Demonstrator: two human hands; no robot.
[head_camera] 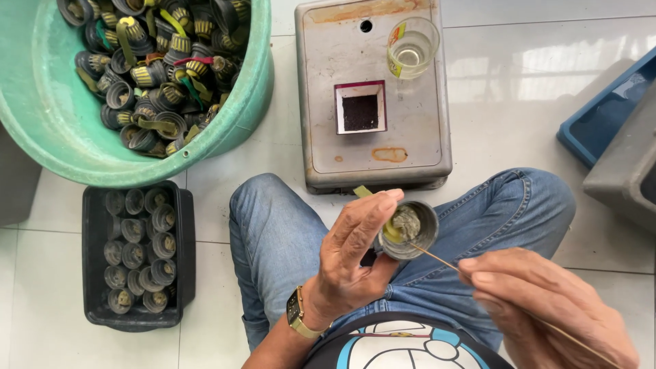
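**A:** Two things get cut off: the basin (41,116) at the upper left and the blue bin (601,113) on the right edge. What's inside the cup (408,229) is hard to tell, some greenish lump.

**B:** Yep. Left hand (355,256) grips that small dark cup at centre frame, over the lap. Right hand (540,301) pinches a thin stick (437,260) poking into it. Pale floor tiles, grey metal box (372,96) just ahead, black tray (137,256) of cups at lower left.

Pale glossy floor tiles (533,61) reflect bright daylight.
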